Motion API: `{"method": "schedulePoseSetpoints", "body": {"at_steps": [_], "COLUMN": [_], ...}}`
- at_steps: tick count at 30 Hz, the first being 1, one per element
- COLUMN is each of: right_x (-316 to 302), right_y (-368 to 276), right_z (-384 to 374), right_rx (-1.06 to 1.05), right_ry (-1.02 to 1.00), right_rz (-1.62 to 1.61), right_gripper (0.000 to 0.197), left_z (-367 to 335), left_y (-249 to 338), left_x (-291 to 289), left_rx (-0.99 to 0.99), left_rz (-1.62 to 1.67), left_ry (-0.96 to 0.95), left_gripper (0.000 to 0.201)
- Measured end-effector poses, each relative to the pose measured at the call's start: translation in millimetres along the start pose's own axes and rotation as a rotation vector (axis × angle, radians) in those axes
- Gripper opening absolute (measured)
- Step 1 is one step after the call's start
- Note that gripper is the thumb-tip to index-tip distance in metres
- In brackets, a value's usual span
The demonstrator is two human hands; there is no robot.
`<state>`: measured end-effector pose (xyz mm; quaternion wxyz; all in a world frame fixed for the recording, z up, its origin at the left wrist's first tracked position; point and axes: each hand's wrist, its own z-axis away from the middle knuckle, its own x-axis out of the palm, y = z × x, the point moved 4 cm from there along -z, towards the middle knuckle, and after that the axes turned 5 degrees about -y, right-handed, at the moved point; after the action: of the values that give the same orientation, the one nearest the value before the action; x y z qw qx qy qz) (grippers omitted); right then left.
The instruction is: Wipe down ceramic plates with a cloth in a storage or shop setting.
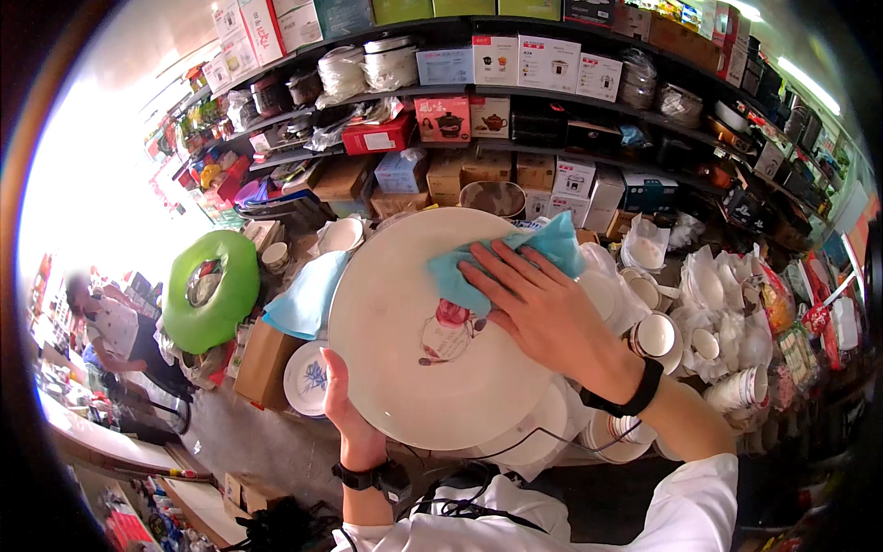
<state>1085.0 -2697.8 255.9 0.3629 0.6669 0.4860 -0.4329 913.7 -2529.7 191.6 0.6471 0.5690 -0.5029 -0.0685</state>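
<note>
A large round white plate (395, 368) is tilted up before me, with a pink flower motif and a ring of print near its middle. My left hand (354, 414) grips its lower left rim; the thumb shows along the edge, while the other fingers are hidden behind. My right hand (543, 308) presses a light blue cloth (556, 244) against the plate's upper right face, fingers stretched over the cloth. Another light blue cloth (308, 294) is beside the plate's left rim, partly hidden by it.
White bowls (653, 336) and wrapped dishes (713, 285) crowd the right. At left are a blue-patterned plate (308, 379), a cardboard box (265, 363) and a green inflatable ring (212, 317). Boxed goods fill the shelves (543, 92) behind. Another person (120, 331) is at far left.
</note>
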Motion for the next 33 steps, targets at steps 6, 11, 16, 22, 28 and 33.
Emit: {"method": "schedulePoseSetpoints", "body": {"at_steps": [6, 11, 16, 22, 28, 33], "right_x": [4, 13, 27, 39, 37, 32], "right_y": [-12, -22, -33, -49, -73, -84], "right_z": [21, 34, 47, 65, 87, 96], "right_rx": [0.037, 0.053, 0.048, 0.073, 0.058, 0.009], "right_ry": [-0.022, -0.098, -0.161, -0.249, -0.309, -0.259], "right_rz": [-0.009, -0.019, 0.008, -0.018, -0.074, -0.207], "right_gripper": [0.069, 0.075, 0.080, 0.082, 0.081, 0.076], "left_z": [-1, 2, 2, 3, 4, 1], "left_y": [-9, -8, -10, -11, -12, -11], "left_x": [-19, -24, -32, -39, -45, -45], "left_rx": [-0.114, -0.080, -0.144, -0.159, -0.187, -0.146], "left_rz": [0.140, 0.058, 0.073, 0.052, 0.092, 0.100], "left_ry": [-0.060, -0.066, 0.003, 0.026, -0.005, -0.025], "left_gripper": [0.067, 0.066, 0.062, 0.062, 0.062, 0.062]}}
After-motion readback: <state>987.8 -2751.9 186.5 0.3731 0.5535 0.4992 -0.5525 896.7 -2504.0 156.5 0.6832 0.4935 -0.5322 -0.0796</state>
